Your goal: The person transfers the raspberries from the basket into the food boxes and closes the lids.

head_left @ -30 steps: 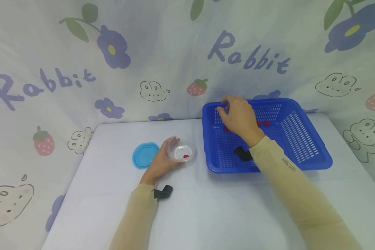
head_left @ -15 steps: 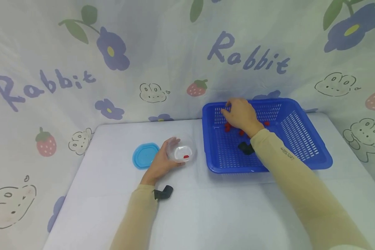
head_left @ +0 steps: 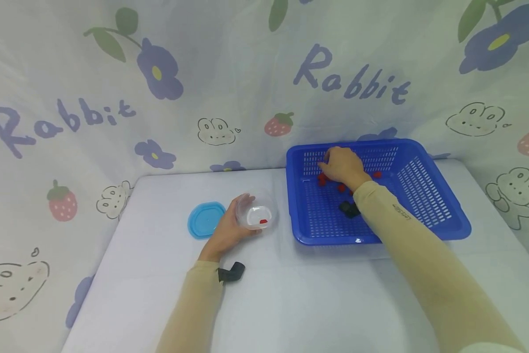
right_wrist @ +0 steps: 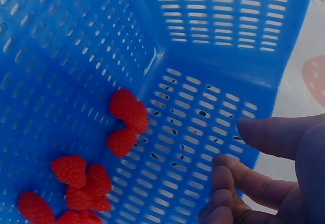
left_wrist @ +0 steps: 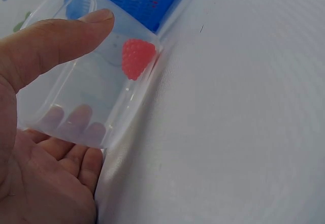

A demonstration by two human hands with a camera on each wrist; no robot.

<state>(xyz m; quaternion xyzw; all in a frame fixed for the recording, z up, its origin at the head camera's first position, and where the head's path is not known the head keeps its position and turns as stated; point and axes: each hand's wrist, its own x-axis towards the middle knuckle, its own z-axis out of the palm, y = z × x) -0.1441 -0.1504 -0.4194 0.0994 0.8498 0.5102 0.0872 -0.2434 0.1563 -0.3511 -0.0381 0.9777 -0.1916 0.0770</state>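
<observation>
My left hand (head_left: pixel 229 228) grips a clear plastic cup (left_wrist: pixel 96 89) standing on the white table, thumb on one side and fingers on the other. One red raspberry (left_wrist: pixel 137 59) lies inside the cup, against its wall at the bottom. My right hand (head_left: pixel 344 165) is inside the blue basket (head_left: pixel 294 206), over its far left part. In the right wrist view its thumb and bent fingers stand apart, with nothing visible between them. Several raspberries (right_wrist: pixel 124 104) lie loose on the basket floor, a short way from the fingertips; part of them is hidden by the hand in the head view.
A light blue lid (head_left: pixel 205 220) lies flat on the white table (head_left: pixel 286 299), just left of the left hand. A black device (head_left: pixel 232 272) sits at the left wrist, another (head_left: pixel 347 209) at the right. Behind the table hangs a printed curtain (head_left: pixel 246 63).
My right hand has moved down into the basket and slightly right, uncovering more raspberries in the head view. The left hand and cup stay in place.
</observation>
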